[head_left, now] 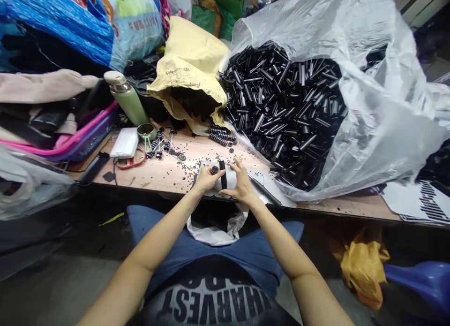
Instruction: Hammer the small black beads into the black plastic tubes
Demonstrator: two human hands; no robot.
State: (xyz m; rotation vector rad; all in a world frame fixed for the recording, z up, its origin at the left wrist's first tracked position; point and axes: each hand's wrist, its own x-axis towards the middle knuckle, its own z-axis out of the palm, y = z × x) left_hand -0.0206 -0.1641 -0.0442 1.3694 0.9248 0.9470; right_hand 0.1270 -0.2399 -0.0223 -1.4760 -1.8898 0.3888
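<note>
My left hand (206, 178) is closed around a small black round-headed piece (214, 170) at the front edge of the workbench. Its thumb reaches to a narrow black piece (223, 176), which lies lengthwise away from me on a white sheet (232, 178). To the right of that piece is my right hand (243, 181), thumb and fingers spread apart. The thumb tip is close to the near end of the black piece; whether it touches cannot be made out. Beyond my hands, many tiny dark bits are scattered on the bench (158, 173).
A large clear plastic bag (379, 129) full of black tubes (281, 101) stands at right. Behind are a yellow paper sack (193, 49), ridged black rods (221, 134) and a green flask (128, 98). A dark rod (265, 190) lies right of my hands; a white bag (214, 236) rests between my legs.
</note>
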